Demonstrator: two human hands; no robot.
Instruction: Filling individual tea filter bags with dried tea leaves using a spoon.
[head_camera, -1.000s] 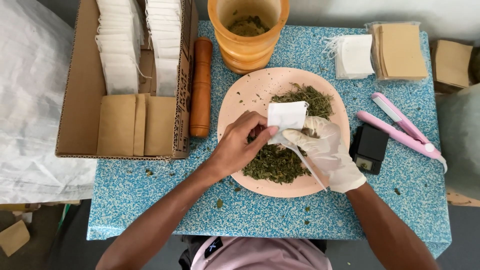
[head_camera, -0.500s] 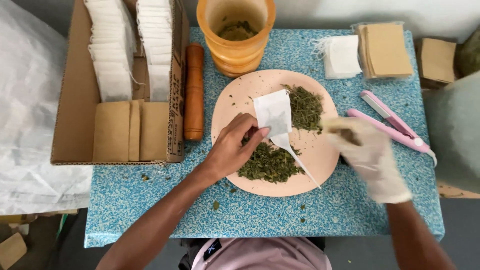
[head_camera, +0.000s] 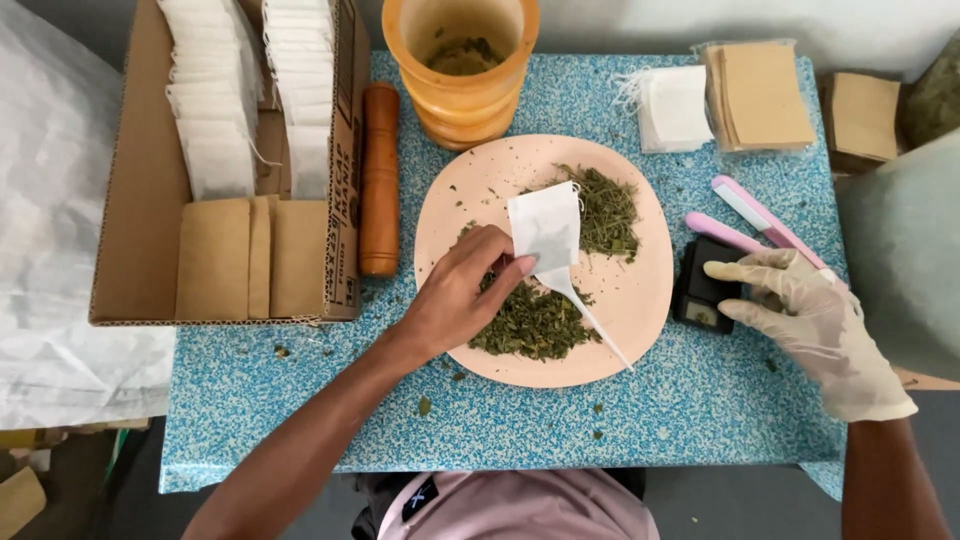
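The bare left hand (head_camera: 465, 300) rests over the near side of the round pink plate (head_camera: 640, 300), thumb and fingers pinched on the lower edge of a small white paper tea bag (head_camera: 545, 225) and holding it upright above the plate. Just under the bag a white plastic spoon (head_camera: 585, 310) lies slanting across the plate, its handle pointing toward the near rim. Two heaps of dried green herb sit on the plate, one (head_camera: 605, 205) behind the bag and one (head_camera: 530, 325) right by the fingers.

The right hand (head_camera: 800, 320), in a thin white glove, lies off to the side on the speckled blue table (head_camera: 650, 420), fingers loosely spread and touching a small black pocket scale (head_camera: 703, 290); it grips nothing. A pink handheld sealer (head_camera: 765, 225) lies just behind the scale.

At the far edge stands an orange wooden mortar (head_camera: 460, 70) with herb inside, a brown wooden pestle (head_camera: 379, 180) beside it, and a cardboard box (head_camera: 130, 200) of white bags and tan envelopes to the left.
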